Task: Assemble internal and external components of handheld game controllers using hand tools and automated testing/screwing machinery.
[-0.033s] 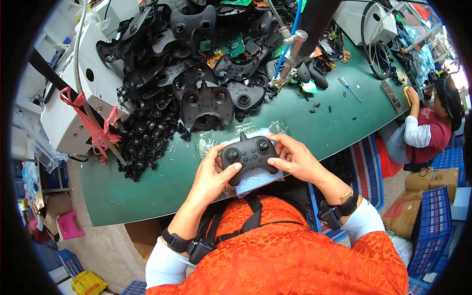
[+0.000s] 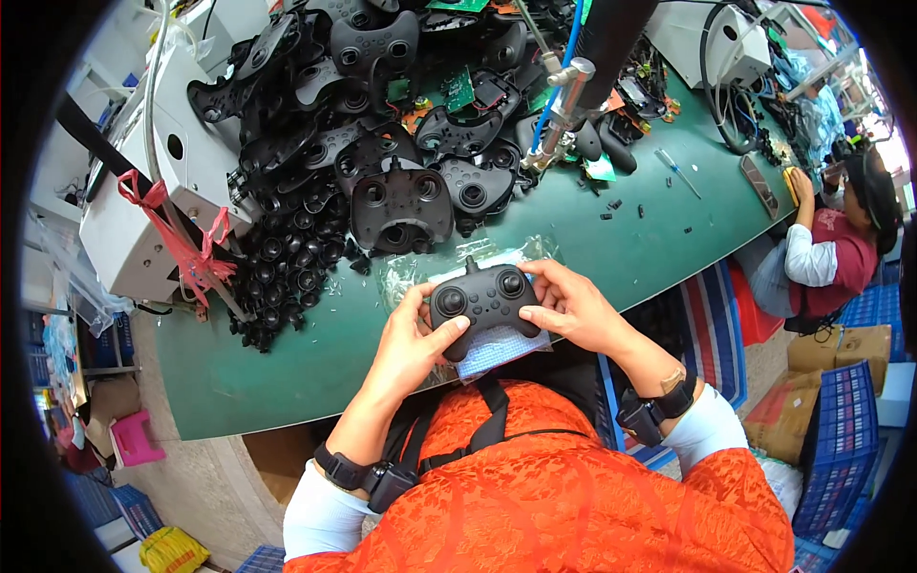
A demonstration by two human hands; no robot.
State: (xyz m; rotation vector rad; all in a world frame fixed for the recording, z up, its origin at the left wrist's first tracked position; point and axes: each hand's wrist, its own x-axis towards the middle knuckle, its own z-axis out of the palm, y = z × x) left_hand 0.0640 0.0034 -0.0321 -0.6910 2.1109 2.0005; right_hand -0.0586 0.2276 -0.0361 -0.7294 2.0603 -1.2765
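Note:
Between my two hands is a black game controller (image 2: 484, 305), its face with two thumbsticks and several buttons turned up. My left hand (image 2: 413, 336) grips its left end, thumb over the lower left corner. Around the right end my right hand (image 2: 569, 310) is closed, thumb on the front near the right grip. Under the controller lies a blue-and-white cloth (image 2: 503, 350) on clear plastic. Just beyond, a controller shell (image 2: 402, 207) with open stick holes rests at the near edge of a heap of black controller parts (image 2: 325, 143).
A pile of small black thumbstick caps (image 2: 287, 272) sits to the left. Grey machines (image 2: 158, 191) and a metal fixture with a blue hose (image 2: 564, 110) stand on the green table (image 2: 239, 382). A screwdriver (image 2: 680, 175) lies at right, nearer a seated co-worker (image 2: 831, 239).

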